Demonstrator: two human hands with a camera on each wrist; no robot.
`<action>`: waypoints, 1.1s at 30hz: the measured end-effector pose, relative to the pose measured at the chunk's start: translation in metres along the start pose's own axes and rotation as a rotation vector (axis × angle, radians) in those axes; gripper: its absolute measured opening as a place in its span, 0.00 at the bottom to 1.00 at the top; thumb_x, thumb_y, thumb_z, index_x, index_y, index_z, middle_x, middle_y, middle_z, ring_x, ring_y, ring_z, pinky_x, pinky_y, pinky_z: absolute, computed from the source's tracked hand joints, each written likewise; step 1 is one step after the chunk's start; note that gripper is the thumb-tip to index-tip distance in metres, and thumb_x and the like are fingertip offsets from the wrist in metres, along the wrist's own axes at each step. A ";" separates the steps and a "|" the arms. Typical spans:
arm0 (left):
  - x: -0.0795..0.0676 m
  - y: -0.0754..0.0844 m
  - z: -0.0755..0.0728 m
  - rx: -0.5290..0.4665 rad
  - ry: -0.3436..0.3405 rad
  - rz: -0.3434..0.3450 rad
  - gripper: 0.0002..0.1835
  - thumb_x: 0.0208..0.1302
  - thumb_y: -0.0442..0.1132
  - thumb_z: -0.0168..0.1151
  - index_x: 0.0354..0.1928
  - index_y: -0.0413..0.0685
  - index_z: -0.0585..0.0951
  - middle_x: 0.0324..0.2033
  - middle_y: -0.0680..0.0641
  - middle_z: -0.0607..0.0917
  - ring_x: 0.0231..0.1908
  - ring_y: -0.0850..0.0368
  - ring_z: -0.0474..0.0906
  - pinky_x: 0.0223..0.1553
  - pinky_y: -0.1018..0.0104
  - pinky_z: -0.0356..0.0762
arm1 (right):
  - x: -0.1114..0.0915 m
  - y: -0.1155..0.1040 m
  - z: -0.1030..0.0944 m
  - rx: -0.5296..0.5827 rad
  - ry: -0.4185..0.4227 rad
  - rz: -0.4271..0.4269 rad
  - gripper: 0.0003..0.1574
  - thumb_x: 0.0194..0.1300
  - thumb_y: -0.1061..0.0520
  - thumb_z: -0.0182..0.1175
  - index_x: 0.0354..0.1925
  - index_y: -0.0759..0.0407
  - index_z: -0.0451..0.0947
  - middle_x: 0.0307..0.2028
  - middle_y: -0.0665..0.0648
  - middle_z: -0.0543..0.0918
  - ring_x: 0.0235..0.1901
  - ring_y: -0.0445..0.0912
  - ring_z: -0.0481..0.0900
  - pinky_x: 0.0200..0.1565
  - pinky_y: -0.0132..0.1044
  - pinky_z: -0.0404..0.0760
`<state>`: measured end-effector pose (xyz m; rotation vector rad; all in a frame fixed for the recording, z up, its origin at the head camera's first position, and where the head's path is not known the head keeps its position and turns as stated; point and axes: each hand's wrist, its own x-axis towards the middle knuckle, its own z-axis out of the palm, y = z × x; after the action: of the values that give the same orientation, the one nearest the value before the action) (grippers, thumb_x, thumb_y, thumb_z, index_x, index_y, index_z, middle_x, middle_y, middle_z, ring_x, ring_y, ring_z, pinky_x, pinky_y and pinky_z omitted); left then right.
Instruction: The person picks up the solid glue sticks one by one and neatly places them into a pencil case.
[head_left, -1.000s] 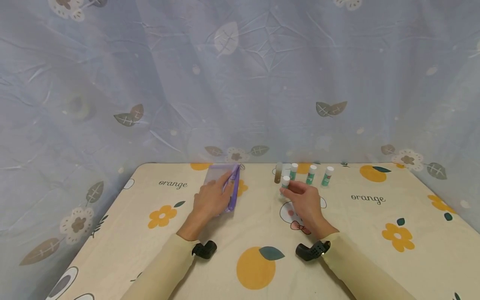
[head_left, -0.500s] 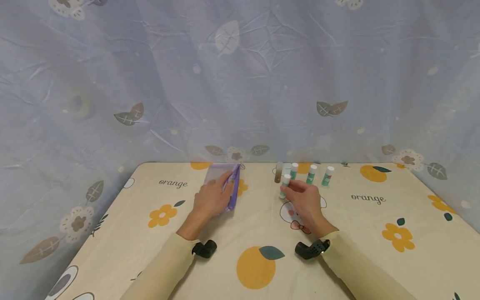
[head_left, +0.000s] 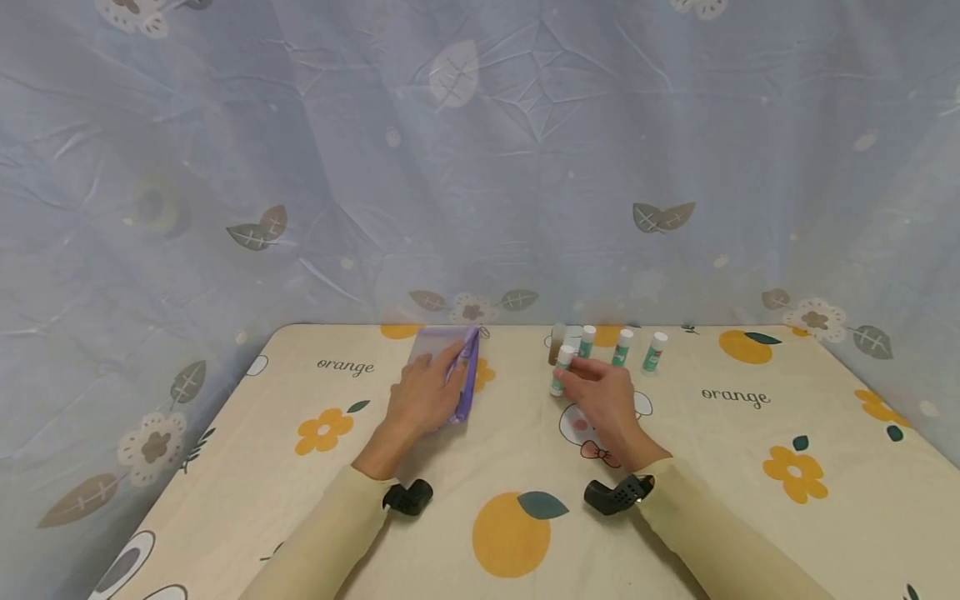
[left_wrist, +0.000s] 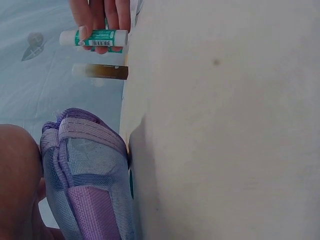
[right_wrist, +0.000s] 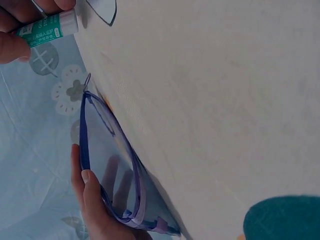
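On the left side of the table my left hand [head_left: 423, 396] grips a purple-edged mesh zip pouch [head_left: 467, 402] by its side. In the right wrist view the pouch [right_wrist: 159, 200] has its mouth spread apart, and some fingers show through the mesh. My right hand [head_left: 609, 404] pinches a glue stick [head_left: 558, 383] with a white cap and green label between thumb and fingers. The left wrist view shows this glue stick [left_wrist: 102, 38] whole, its cap pointing up and the stick a little apart from the pouch.
Behind my right hand stand more green-labelled glue sticks: one near the back [head_left: 587, 342], another in the middle [head_left: 622, 350], a third at right [head_left: 655, 353]. A brown tube with a clear top [head_left: 556, 343] stands left of them. A floral curtain [head_left: 480, 167] hangs behind the table.
My right hand has shifted slightly left with the glue stick, partly covering the brown tube in the head view. The left hand and the pouch have stayed in place.
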<state>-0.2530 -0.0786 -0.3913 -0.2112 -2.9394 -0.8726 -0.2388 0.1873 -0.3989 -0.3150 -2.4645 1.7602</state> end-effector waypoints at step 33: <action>0.000 0.001 -0.002 -0.002 -0.036 0.002 0.30 0.84 0.56 0.42 0.83 0.66 0.62 0.83 0.36 0.60 0.78 0.25 0.61 0.68 0.16 0.60 | 0.001 -0.023 0.049 0.221 -0.062 -0.011 0.26 0.69 0.57 0.71 0.63 0.63 0.84 0.57 0.65 0.89 0.49 0.46 0.90 0.54 0.39 0.89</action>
<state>-0.2531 -0.0793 -0.3891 -0.2317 -2.9711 -0.8810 -0.2517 0.1355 -0.3935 -0.2307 -2.2755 2.0428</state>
